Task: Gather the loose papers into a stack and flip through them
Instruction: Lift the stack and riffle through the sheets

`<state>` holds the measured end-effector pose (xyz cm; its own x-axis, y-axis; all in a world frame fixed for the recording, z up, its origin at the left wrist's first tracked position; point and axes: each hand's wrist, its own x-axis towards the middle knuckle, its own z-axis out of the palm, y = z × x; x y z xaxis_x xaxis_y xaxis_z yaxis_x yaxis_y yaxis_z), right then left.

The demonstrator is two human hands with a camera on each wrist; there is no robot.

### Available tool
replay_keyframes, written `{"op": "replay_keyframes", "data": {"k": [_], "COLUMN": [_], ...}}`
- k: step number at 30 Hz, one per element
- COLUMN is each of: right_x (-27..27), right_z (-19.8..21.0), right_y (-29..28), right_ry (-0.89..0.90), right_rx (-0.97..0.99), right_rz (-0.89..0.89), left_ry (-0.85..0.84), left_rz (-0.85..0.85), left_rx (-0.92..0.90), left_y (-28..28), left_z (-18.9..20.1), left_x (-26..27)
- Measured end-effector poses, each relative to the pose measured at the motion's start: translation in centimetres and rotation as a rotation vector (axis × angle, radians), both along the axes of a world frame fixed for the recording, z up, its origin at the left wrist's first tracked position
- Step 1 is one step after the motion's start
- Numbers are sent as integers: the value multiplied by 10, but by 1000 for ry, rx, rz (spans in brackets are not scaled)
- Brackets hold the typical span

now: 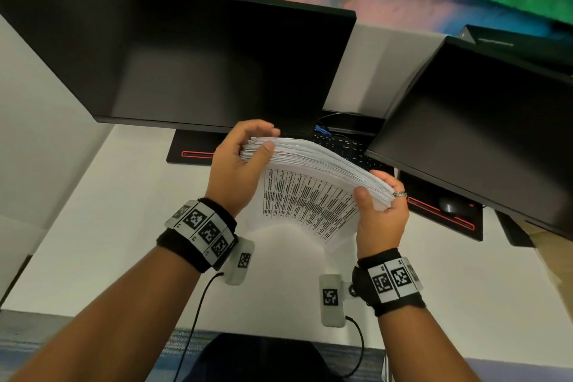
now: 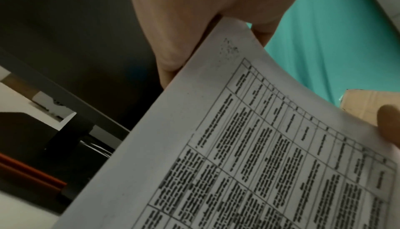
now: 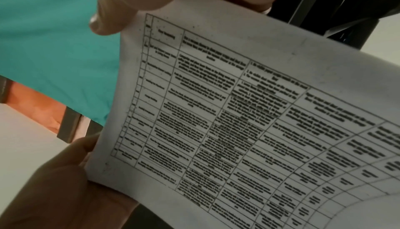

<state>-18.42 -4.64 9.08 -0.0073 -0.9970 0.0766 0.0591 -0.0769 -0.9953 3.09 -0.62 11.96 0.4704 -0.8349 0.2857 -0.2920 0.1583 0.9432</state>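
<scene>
Papers (image 1: 313, 164), already gathered into one thick stack, are held up in the air above the white surface (image 1: 124, 226), between me and two dark monitors; the bigger monitor (image 1: 186, 65) is in front and the 2nd monitor (image 1: 480, 121) is to the right. My left hand (image 1: 238, 170) clamps the stack's left end: thumb pressed on the near side, the other fingers (image 1: 257, 129) curled over the top edge, where the sheet edges look fanned. My right hand (image 1: 381, 214) grips the right end w/ thumb on the near face and fingers wrapped behind, a ring on one of them. The stack arches upward between both hands. The page facing me shows a printed table, text too blurred to read; wrist views show the same page close up, nothing more of the grip. Seems to me gathering is done and the flip-through is under way at the left end. Risks, as I judge them: the bend stores spring, so if either hand loosens, sheets could burst free & scatter onto the surface or the keyboard (image 1: 347, 149) behind. Thumb slipping could release many pages at once instead of one by one. Too hard a squeeze may crease corners.
</scene>
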Motion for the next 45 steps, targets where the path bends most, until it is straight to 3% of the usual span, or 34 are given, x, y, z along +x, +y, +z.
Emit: {"op": "replay_keyframes", "data": {"k": [6,8,14,18,22,27,30,33,34,40,45], "right_x": [-2,-3,-4,-8,-18,-18,-15,-11,-9,-7,-3], "right_z": [2,5,0,-1,4,-7,-7,3,6,11,9], "right_y": [-1,0,-6,-14,-12,1,0,-2,-4,6,10], "right_ry": [-79,-26,7,31,20,69,63,81,89,50,-27], "right_rx": [1,20,112,152,100,-22,-16,54,63,26,-14], "right_rz": [7,47,19,9,10,56,39,34,36,17,-60], "left_ry": [398,452,222,83,96,284,190,-75,-95,38,143], "left_rz": [-24,-48,-274,-128,-104,-384,-306,-191,-160,88,-10], "left_rx": [-4,65,190,203,119,117,142,181,170,10,-70], "left_y": [-1,-2,4,2,10,17,12,4,3,13,15], "left_z": [-7,-15,-16,-22,-23,-46,-45,-34,-30,-27,-31], "left_x": [0,1,1,6,5,5,1,-4,-6,-27,-27]}}
